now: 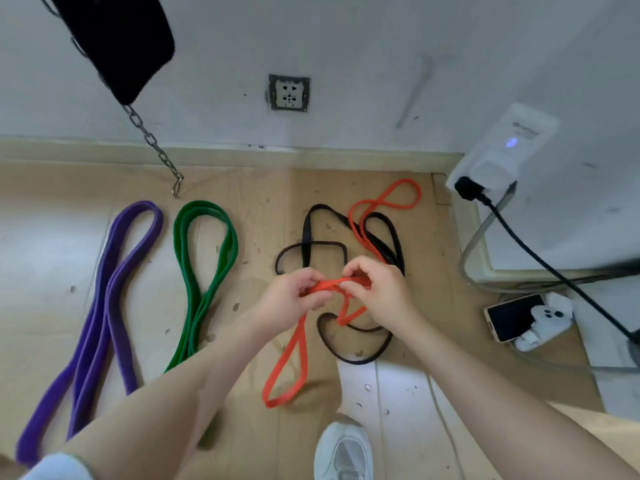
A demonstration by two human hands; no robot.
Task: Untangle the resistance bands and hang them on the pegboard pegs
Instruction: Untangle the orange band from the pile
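Observation:
An orange band [285, 368] and a black band [356, 355] lie tangled together on the floor at the middle. My left hand [294, 294] and my right hand [382, 292] both pinch a raised stretch of the orange band between them, just above the tangle. One orange loop reaches toward the wall, another trails toward my foot. A purple band [104, 306] lies folded at the left. A green band [204, 271] lies folded beside it. No pegboard is in view.
A chain [152, 143] hangs from a black object [117, 39] at top left. A wall socket [289, 93] sits at the back. At the right are a white device [502, 150] with cables, a phone [516, 317] and a white controller [550, 317]. My white shoe [344, 448] is below.

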